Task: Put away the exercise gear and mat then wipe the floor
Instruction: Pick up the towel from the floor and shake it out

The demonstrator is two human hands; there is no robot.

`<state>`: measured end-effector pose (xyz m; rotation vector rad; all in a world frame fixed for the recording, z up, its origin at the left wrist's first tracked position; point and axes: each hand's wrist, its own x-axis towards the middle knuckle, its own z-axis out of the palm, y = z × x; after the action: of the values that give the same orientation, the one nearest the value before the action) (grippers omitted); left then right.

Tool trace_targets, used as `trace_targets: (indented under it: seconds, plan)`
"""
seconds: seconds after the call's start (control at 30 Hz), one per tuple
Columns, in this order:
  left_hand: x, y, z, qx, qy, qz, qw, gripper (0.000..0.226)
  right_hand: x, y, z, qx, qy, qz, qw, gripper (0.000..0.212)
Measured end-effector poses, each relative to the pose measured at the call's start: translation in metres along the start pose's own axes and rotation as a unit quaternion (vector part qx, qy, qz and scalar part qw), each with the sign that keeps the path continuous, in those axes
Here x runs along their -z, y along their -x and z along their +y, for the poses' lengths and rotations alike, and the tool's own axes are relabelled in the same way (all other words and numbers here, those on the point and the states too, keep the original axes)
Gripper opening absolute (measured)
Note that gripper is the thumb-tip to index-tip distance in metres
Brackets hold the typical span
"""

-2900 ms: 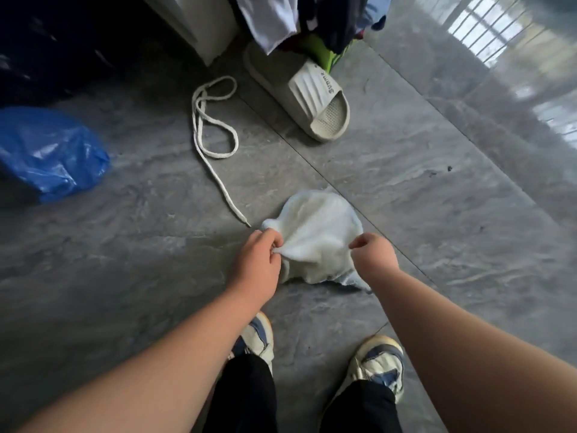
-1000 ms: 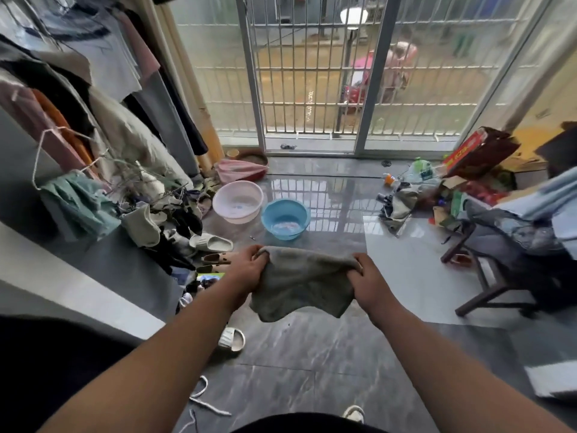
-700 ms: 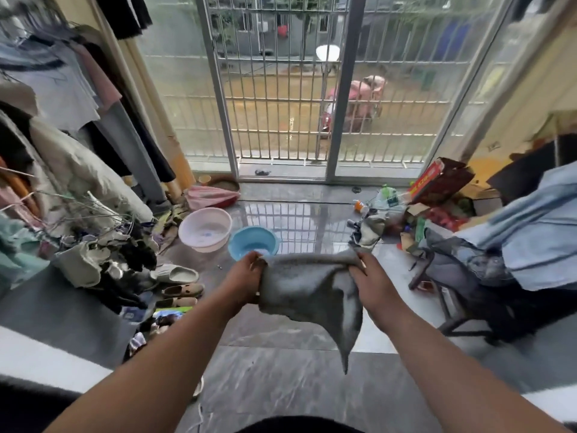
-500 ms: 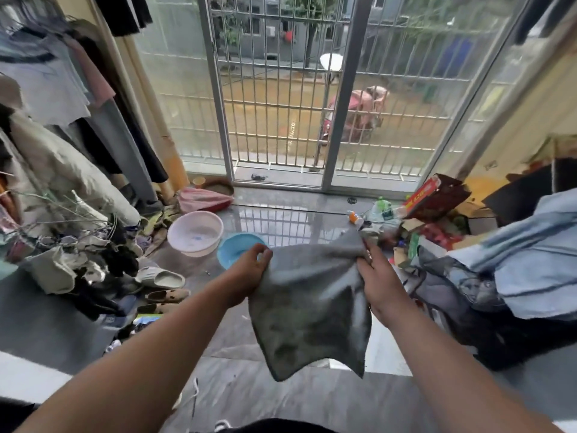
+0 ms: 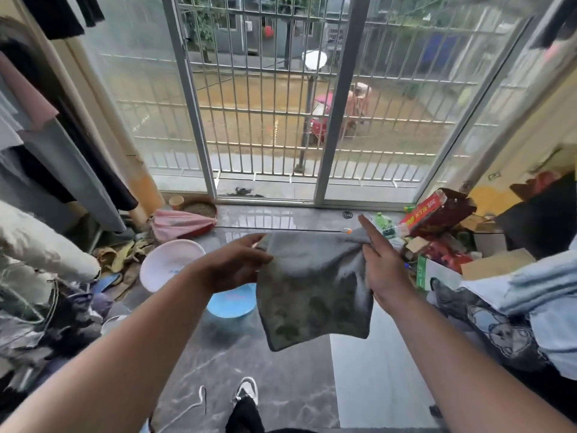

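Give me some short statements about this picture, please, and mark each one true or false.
1. Both hands hold the grey cloth up in the air. True: the left hand and the right hand each pinch a top corner.
2. The cloth lies flat on the floor. False: it hangs above the floor.
3. A blue basin stands on the floor beside a white basin. True.
4. The blue basin is on the chair. False: it is on the floor, partly hidden by the cloth and left hand.
5. A white cord lies on the floor near the shoe. True.
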<state>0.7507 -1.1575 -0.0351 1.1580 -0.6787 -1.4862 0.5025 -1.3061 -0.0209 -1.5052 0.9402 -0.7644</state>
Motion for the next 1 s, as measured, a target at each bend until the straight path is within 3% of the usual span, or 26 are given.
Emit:
trace_targets:
  seconds: [0.1, 0.23, 0.3, 0.43, 0.53, 0.67, 0.87, 1.0]
  plan:
    - [0.049, -0.051, 0.046, -0.01, -0.01, 0.029, 0.999, 0.058, -0.03, -0.064, -0.02, 0.006, 0.012, 0.029, 1.0, 0.05]
    - [0.097, -0.116, 0.102, -0.031, -0.142, 0.105, 0.984, 0.049, -0.063, -0.151, -0.035, 0.027, 0.093, 0.052, 0.994, 0.035]
    - [0.112, -0.146, 0.128, -0.068, -0.214, 0.165, 0.96, 0.039, -0.069, -0.189, -0.042, 0.028, 0.118, 0.038, 0.992, 0.04]
    - [0.134, -0.201, 0.17, -0.077, -0.23, 0.217, 0.945, 0.02, -0.076, -0.261, -0.061, 0.056, 0.093, 0.006, 0.994, 0.053]
    - [0.144, -0.247, 0.199, -0.137, -0.291, 0.274, 0.907, 0.008, -0.075, -0.321, -0.068, 0.077, 0.094, 0.006, 0.993, 0.057]
    - [0.156, -0.317, 0.23, -0.164, -0.221, 0.311, 0.91, 0.033, -0.068, -0.406, -0.067, 0.1, 0.12, -0.016, 0.988, 0.064]
    - [0.176, -0.426, 0.283, -0.219, -0.156, 0.261, 0.927, 0.059, -0.047, -0.549, -0.067, 0.161, 0.136, -0.063, 0.976, 0.079]
    - [0.198, -0.487, 0.312, -0.143, -0.175, 0.331, 0.916, 0.083, -0.038, -0.639, -0.078, 0.166, 0.142, -0.081, 0.972, 0.082]
